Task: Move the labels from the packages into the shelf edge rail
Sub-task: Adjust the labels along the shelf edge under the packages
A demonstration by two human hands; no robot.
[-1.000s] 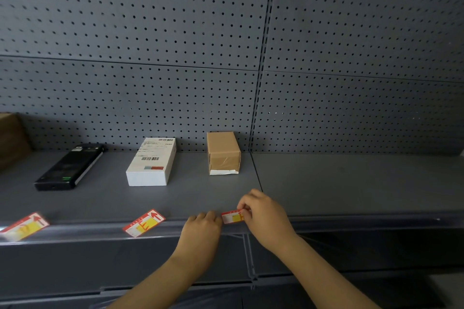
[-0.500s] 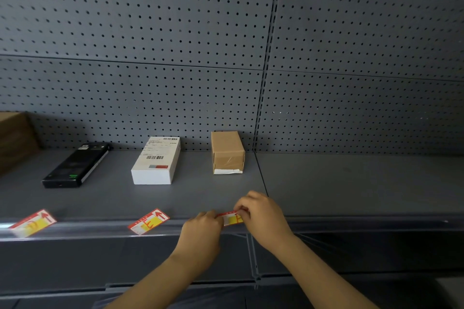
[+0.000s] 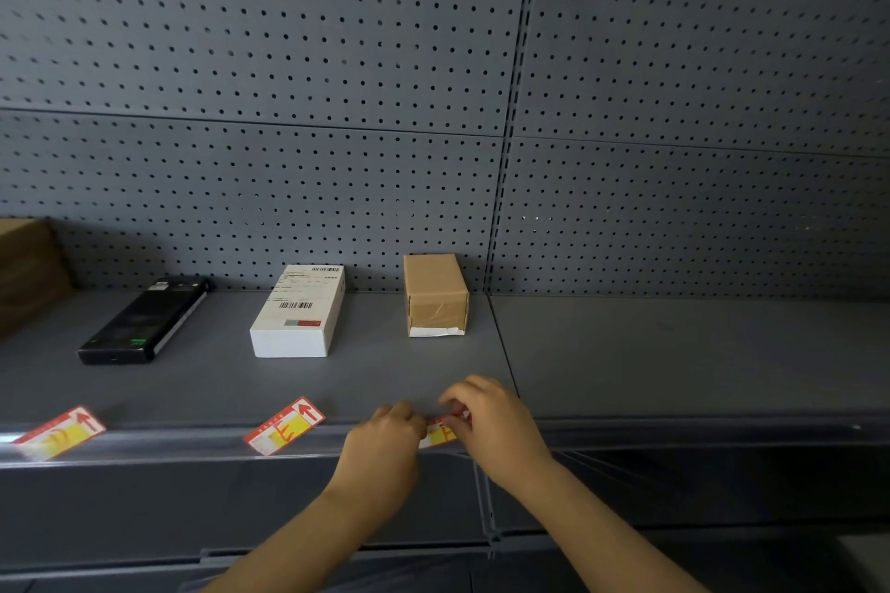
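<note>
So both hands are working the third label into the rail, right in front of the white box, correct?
Not quite. In the head view, both the left hand and right hand work the label at the rail, but in front of the brown cardboard box, not the white box.

Three boxes [image 3: 297,313] behind rail [image 3: 168,445]; labels [image 3: 284,426] in rail.

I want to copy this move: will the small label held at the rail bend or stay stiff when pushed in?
The label looks like thin card, so it probably flexes under a push. Both the left hand and right hand pinch it at the shelf edge rail, which suggests it needs steadying. It is likely very light.
</note>
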